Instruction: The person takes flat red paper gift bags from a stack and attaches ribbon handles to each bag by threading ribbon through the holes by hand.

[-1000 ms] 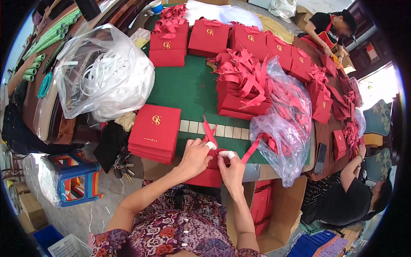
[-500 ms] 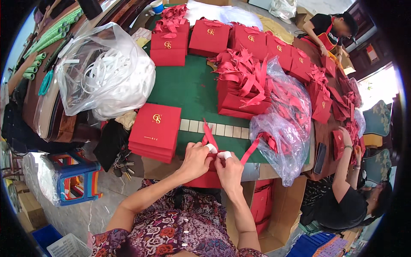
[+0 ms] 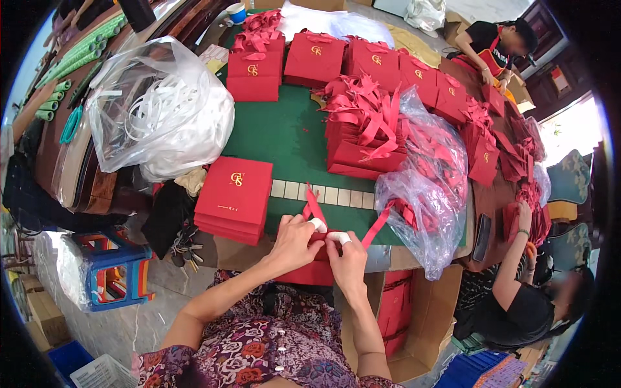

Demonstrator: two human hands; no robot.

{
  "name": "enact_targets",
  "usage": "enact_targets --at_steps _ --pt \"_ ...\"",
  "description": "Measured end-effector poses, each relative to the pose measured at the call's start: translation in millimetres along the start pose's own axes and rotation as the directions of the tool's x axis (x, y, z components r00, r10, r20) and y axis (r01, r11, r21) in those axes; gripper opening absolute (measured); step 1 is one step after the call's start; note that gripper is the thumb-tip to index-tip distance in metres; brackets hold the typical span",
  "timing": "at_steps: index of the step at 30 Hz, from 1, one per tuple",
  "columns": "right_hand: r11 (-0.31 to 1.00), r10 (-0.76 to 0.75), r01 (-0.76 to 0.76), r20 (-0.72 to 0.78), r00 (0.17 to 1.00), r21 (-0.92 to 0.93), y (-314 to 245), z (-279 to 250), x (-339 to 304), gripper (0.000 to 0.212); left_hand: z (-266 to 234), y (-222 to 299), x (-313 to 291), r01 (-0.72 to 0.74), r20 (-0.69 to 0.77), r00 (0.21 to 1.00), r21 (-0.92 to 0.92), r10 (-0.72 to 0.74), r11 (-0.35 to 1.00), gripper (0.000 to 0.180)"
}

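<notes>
A red paper bag (image 3: pixel 307 274) lies at the table's front edge, close to my body, partly covered by my hands. At its top edge my left hand (image 3: pixel 296 244) is closed in a pinch on a red ribbon (image 3: pixel 314 205), whose end sticks up past the fingers. Just beside it, my right hand (image 3: pixel 347 257) pinches at the same top edge; exactly what lies between its fingertips is hidden. White wraps cover a finger on each hand. Another red ribbon strip (image 3: pixel 377 227) slants from near my right hand toward a clear plastic bag (image 3: pixel 424 213) of red ribbons.
Left of my hands is a stack of red paper bags (image 3: pixel 234 197). Behind it sits a clear bag of white ribbon (image 3: pixel 162 110). Ribboned bags (image 3: pixel 362 152) pile up ahead. A row of pale tiles (image 3: pixel 323 194) crosses the green mat (image 3: pixel 278 139). Two co-workers are at the right.
My hands stay at the bag's top edge, with the fingertips slightly farther apart. At the right, the nearer co-worker's arms have shifted.
</notes>
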State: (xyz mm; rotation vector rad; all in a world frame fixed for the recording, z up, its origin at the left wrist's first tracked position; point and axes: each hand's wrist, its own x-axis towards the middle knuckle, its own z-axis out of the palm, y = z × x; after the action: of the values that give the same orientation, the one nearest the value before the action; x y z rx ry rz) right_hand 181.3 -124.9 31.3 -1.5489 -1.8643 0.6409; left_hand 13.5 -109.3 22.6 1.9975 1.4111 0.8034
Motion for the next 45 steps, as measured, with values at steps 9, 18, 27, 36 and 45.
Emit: enact_targets --at_steps 9,18,27,36,45 --pt "0.983 0.026 -0.085 0.335 0.942 0.164 1.9 -33.6 30.9 0.016 -6.7 5.9 -5.5 -0.135 -0.050 0.989 0.067 0.138 0.989 0.022" --pt "0.858 0.037 -0.403 0.744 0.668 0.319 27.0 -29.7 55.9 0.017 -10.0 9.1 -15.1 -0.411 -0.050 0.895 0.296 0.443 0.862 0.013" --pt "0.870 0.240 -0.288 0.167 0.956 0.401 42.0 13.6 56.6 0.021 -9.4 10.9 -14.8 -0.212 0.009 0.977 0.130 0.213 0.968 0.019" --pt "0.937 0.255 -0.165 -0.282 0.925 0.307 57.3 -23.1 1.9 0.015 -15.3 -9.2 -1.8 0.020 -0.119 0.993 0.086 -0.009 0.996 0.025" --pt "0.939 0.328 -0.338 -0.443 0.834 0.060 68.7 -42.4 14.0 0.023 -21.1 -5.8 -27.7 -0.030 -0.238 0.970 0.055 0.042 0.998 0.030"
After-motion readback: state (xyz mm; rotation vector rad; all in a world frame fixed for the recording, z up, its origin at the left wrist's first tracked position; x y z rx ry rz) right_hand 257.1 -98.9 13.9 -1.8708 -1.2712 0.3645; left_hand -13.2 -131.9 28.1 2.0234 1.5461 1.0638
